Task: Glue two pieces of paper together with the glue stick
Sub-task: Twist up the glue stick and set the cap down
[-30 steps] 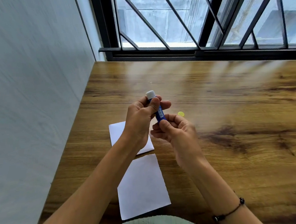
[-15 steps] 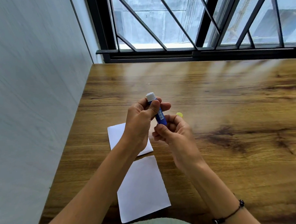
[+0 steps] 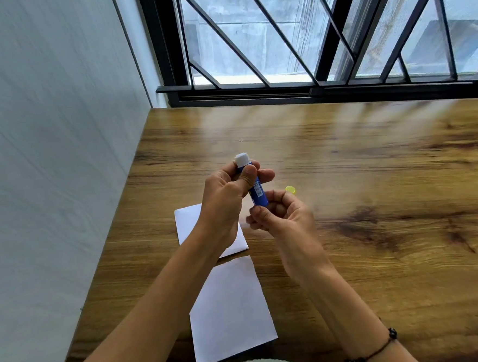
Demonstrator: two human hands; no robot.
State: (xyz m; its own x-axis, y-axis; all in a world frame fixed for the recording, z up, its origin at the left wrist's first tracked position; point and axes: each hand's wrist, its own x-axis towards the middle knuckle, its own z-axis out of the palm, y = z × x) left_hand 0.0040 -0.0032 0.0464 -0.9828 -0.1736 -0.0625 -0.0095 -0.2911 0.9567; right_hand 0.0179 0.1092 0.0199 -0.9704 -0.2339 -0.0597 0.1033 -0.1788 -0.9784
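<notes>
Glue stick (image 3: 257, 189) held upright btwn hands — left hand (image 3: 228, 201) grips barrel, right hand (image 3: 282, 217) pinches base.

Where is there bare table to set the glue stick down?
Bare wood lies right of the yellow cap, out to the table edge, and beyond both hands toward the window. It is crowded near the wall, where two paper sheets lie under the left hand.
</notes>
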